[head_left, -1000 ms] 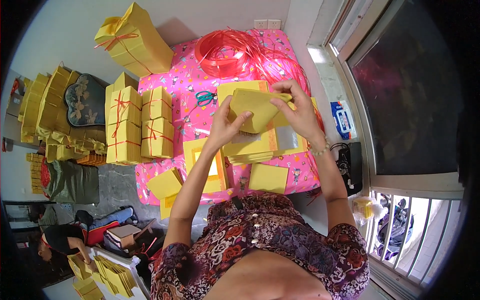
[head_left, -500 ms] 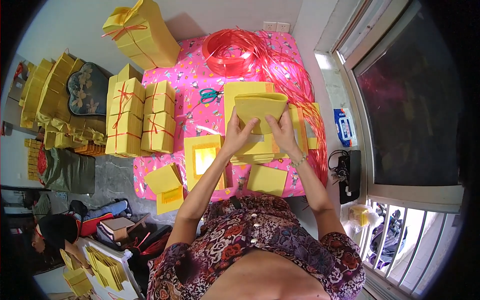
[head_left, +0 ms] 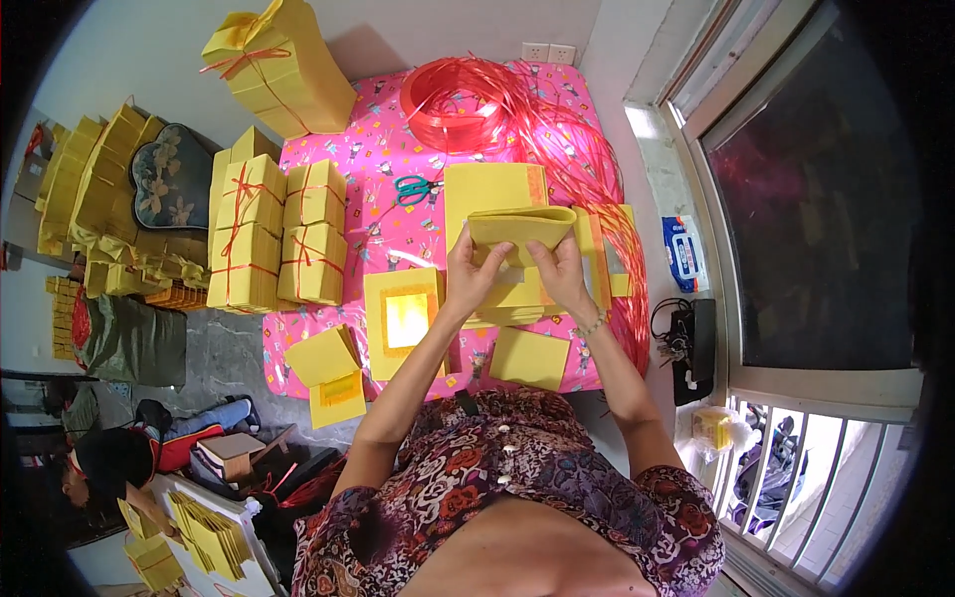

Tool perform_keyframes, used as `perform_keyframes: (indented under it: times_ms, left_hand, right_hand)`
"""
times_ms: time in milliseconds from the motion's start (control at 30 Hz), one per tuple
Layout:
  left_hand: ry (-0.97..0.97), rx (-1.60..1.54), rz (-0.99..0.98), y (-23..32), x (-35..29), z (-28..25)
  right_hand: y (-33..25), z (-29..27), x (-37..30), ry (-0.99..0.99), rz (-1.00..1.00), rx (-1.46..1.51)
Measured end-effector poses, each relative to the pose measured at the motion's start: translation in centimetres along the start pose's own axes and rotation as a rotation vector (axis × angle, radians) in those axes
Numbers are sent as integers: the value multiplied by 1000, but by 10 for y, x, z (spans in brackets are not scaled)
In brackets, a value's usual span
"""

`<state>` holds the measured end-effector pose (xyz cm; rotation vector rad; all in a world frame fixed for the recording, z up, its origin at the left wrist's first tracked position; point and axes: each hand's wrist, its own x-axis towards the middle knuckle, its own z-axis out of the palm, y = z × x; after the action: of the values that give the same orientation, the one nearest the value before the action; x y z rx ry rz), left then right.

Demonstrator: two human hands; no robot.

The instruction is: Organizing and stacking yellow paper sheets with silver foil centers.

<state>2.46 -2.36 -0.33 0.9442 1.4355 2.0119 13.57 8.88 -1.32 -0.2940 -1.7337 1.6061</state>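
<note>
Folded yellow paper [head_left: 520,229], long axis — crosswise

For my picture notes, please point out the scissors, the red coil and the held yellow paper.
Scissors [head_left: 424,187], head view: where the handles meet.
Red coil [head_left: 450,136], head view: near wall.
Held yellow paper [head_left: 520,232], head view: front face.

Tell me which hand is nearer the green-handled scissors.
Left: the left hand is lower in view and to the right of the scissors; the right hand is similarly low but farther right.

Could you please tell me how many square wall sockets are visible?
2: left white square socket and right white square socket, side by side beyond the pink patterned tablecloth.
</note>
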Motion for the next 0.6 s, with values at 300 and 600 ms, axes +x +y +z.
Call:
perform_keyframes:
  times_ms: [300, 600]
  left_hand:
    - [-11, 1, 45, -5, -1, 0]
    - [26, 26, 40, 8, 2, 5]
  right_hand:
    - [-3, 0, 1, -3, 61, 52]
    - [-19, -2, 8, 16, 71, 90]
